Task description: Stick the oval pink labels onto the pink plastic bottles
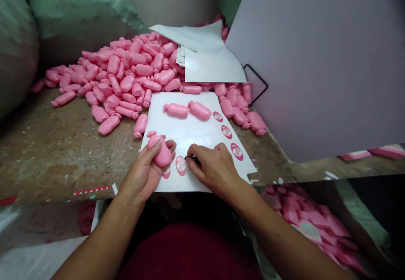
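Observation:
My left hand (149,168) is wrapped round a pink plastic bottle (161,151), its narrow neck pointing up and away from me. In my right hand (211,164) is a thin dark pointed tool, pinched between the fingers; its kind is mostly hidden. The tool's tip is at the edge of an oval pink-and-white sticker (181,165) on a white sticker sheet (190,138). Another sticker is partly covered by my left hand. More oval stickers (226,132) run down the sheet's right side. Two pink bottles (200,110) lie across its far part.
A big heap of pink bottles (126,73) covers the back of the wooden table (63,153). Loose white sheets (211,63) rest on the heap. A pale panel (322,60) stands at the right, large sacks (79,10) behind. Below the table's right edge are more pink items (316,221).

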{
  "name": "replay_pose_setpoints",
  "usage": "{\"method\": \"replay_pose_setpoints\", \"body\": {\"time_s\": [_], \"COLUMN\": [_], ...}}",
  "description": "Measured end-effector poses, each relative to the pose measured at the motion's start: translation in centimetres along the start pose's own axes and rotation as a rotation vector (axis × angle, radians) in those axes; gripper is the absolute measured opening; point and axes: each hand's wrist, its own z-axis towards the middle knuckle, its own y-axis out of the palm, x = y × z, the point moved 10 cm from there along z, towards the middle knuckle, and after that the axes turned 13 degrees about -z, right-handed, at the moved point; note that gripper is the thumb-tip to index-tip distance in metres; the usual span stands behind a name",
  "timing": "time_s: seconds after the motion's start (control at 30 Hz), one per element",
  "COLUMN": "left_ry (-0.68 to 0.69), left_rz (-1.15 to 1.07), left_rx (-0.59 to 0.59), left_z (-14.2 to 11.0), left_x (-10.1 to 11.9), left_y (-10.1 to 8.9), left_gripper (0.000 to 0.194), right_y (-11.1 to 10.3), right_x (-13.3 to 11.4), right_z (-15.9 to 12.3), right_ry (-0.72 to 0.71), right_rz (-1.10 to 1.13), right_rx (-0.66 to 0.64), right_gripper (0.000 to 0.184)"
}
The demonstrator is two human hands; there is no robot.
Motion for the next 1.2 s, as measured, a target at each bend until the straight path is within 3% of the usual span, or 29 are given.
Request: {"method": "replay_pose_setpoints", "body": {"time_s": [0.17,0.4,0.63,0.73,0.93,1.03,1.2], "left_ry": [0.006,0.012,0.017,0.023,0.044,0.100,0.126], "left_rz": [-0.003,0.000,-0.004,-0.006,0.043,0.147,0.372], "left_rx": [-0.017,-0.013,-0.031,-0.011,0.000,-0.038,-0.151], "left_z": [0.1,0.1,-0.1,-0.1,0.0,-0.8,-3.3], "left_x": [0.0,0.1,0.1,0.2,0.2,0.6,0.6], "left_y": [0.1,0.1,0.2,0.1,0.2,1.0,2.8], "left_gripper": [0.018,0.014,0.016,0.015,0.020,0.035,0.059], "right_y": [0.1,-0.1,0.1,0.4,0.4,-0.5,-1.8], "right_x": [0.8,-0.1,-0.3,0.9,3.0,3.3,3.0], "right_z": [0.0,-0.4,-0.1,-0.2,-0.7,-0.9,-1.6], "right_ry": [0.024,-0.032,0.023,0.117,0.247,0.246,0.217], "right_rz": [0.168,-0.033,-0.003,0.189,0.911,0.967,0.834], "right_rx": [-0.041,0.012,0.009,-0.034,-0.084,-0.045,0.029], "right_gripper": [0.010,0.014,0.021,0.021,0.032,0.032,0.026]}}
